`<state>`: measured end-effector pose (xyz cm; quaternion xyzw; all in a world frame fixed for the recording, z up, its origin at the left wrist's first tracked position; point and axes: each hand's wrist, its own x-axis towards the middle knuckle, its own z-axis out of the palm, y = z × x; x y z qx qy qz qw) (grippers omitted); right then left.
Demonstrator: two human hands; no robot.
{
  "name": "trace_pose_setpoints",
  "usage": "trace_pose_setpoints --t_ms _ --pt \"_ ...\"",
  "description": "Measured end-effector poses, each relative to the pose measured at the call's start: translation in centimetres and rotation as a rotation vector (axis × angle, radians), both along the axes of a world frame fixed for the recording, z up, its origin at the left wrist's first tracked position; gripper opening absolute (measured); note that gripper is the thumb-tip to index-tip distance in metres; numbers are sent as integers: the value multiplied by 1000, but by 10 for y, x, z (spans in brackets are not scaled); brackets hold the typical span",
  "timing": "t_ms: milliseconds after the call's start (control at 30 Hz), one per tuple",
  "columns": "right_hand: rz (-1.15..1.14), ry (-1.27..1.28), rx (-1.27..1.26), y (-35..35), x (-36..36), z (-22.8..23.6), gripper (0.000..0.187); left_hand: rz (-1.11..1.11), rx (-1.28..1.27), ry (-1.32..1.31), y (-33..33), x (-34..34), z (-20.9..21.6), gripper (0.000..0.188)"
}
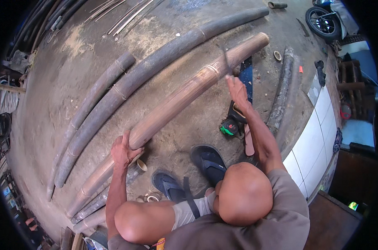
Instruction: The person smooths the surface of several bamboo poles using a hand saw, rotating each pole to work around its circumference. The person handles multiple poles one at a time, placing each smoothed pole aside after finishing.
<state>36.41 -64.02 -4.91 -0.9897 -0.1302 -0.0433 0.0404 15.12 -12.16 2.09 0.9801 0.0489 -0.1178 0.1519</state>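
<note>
**Brown bamboo pole (180, 104) in the left grip (121, 151), dark curved blade (225, 58) in the right grip (239, 92)**

Across the concrete floor (35, 125), a long grey bamboo (155, 58) bends through the fisheye view, with a shorter grey bamboo (95, 89) alongside its left end.

Just below them, the brown bamboo pole slants from the left hand up toward the upper right. Its surface is smooth and reddish brown with lengthwise streaks; a pale ringed joint stands in the upper half and the far end is lighter. More brown bamboo (98, 175) runs on below the left hand, which hides whether the two are joined.

A grey vessel (98, 241) sits at the lower left; its contents are too small to tell.

The left grip is curled around the pole's near end, fingers wrapped and thumb at the lower side. The right grip is closed in a fist around the blade's hidden handle, to the right of the pole's upper half. The blade crosses over the pole there; whether it touches cannot be told.

Smaller still, a black-and-green tape measure (228, 127) lies below the right forearm's side of the pole, and a cut bamboo ring (277, 55) lies near the far end.
</note>
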Motion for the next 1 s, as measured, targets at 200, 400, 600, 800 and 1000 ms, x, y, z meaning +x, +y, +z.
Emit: trace_pose_setpoints --t_ms 200,400,600,800,1000 --pt "-230 353 312 23 -18 32 61 41 -146 121 15 14 7 99" --pt "72 463 114 59 -36 42 63 6 -127 94 34 9 -9 102" --pt "-39 398 137 66 -27 33 61 50 -48 53 31 6 -1 103" --pt "-421 304 481 6 33 41 60 36 -49 80 27 13 2 101" --pt "-77 214 269 18 -1 4 61 92 -147 227 27 22 7 102"
